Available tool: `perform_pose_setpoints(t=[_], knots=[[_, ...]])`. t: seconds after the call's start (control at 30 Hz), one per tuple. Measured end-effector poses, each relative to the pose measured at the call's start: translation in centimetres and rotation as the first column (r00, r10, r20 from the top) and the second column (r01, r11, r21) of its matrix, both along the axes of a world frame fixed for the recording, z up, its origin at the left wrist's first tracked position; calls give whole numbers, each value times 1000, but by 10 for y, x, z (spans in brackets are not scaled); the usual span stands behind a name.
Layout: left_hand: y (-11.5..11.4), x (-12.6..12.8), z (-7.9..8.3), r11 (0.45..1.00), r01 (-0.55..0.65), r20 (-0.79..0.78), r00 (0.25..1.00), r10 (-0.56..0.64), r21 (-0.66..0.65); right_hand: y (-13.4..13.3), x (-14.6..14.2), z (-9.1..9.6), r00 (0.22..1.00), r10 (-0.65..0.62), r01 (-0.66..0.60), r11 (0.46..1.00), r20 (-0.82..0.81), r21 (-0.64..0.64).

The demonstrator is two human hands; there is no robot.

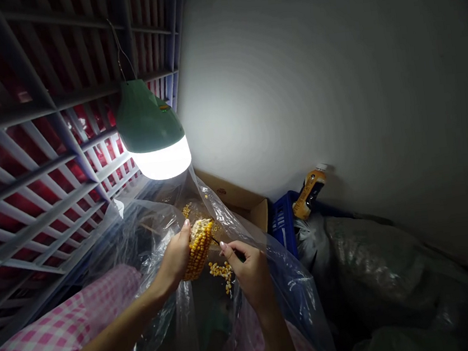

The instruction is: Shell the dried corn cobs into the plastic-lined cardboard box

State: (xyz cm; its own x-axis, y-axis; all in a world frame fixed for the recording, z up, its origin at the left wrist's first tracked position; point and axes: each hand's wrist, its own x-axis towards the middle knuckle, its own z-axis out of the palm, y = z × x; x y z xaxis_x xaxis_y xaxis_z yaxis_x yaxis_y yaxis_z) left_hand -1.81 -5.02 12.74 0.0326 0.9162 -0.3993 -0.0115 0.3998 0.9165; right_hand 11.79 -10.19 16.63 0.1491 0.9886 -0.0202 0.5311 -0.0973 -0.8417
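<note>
My left hand (175, 259) is wrapped round a yellow corn cob (200, 246) and holds it upright over a clear plastic bag (269, 261). My right hand (250, 272) is pinched on a thin dark tool (217, 243) whose tip touches the cob's right side. Loose yellow kernels (221, 269) are falling or lying between the two hands. More kernels (186, 209) show inside the bag behind the cob.
A green lamp (152, 131) glows from a white lattice grille (37, 153) on the left. Behind the bag stand a cardboard box (239, 197) and a blue crate (282, 220) with a yellow bottle (310, 192). Dark sacks (375, 266) lie to the right. Pink checked cloth (57, 331) covers my knee.
</note>
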Motion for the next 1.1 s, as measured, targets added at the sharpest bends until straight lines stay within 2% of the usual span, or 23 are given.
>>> perform_pose_setpoints(t=[0.17,0.37,0.6,0.73,0.87,1.1], knots=[[1,0,-2,1000,15,20,1000,-15,-4,-1,2,1,1000,-9,9,1000,22,2],[0,1,-5,999,47,-21,999,-46,18,0,3,3,999,-5,1,996,-48,-87],[-4,2,0,991,118,-180,978,-104,67,0,12,5,992,45,-63,986,-119,-157],[-7,1,-1,987,138,-260,959,-112,81,0,10,2,994,42,-61,980,-105,-189],[-8,0,-12,991,127,-263,958,-115,30,2,4,-10,997,20,-32,986,-70,-163],[-9,0,-43,992,106,-275,954,-122,-73,6,-7,-36,998,-48,54,989,46,-137]])
